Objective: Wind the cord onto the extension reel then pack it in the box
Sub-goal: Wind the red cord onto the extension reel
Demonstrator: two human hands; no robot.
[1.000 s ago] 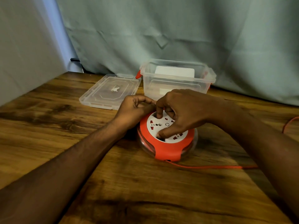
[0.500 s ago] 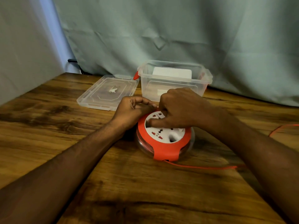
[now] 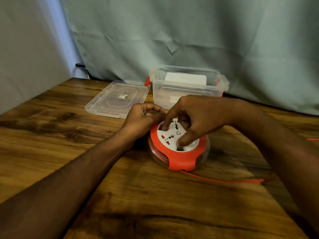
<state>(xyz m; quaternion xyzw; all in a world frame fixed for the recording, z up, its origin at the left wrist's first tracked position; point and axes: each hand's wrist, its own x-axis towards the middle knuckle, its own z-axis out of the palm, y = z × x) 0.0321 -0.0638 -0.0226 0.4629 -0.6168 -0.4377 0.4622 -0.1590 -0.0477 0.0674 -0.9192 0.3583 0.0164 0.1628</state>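
Observation:
A round extension reel [image 3: 181,161] with a red frame and a white socket face lies flat on the wooden table. My left hand [image 3: 143,118] grips the reel's far left rim. My right hand [image 3: 195,116] rests on top, with a finger and the thumb pressed into recesses of the white face. A thin red cord [image 3: 224,180] leaves the reel's near side and trails right across the table. Wound cord shows through the clear drum. Behind the reel stands a clear plastic box [image 3: 188,87], open, with red latches and a white item inside.
The box's clear lid [image 3: 119,98] lies flat left of the box. A grey-green curtain hangs behind the table, a pale wall on the left. More red cord [image 3: 313,139] shows at the right edge. Bare wood spreads in front and to the left.
My right hand has turned the white face round, its fingers shifting position on it. The loose cord on the table has grown shorter and slid toward the reel. The left hand has stayed put.

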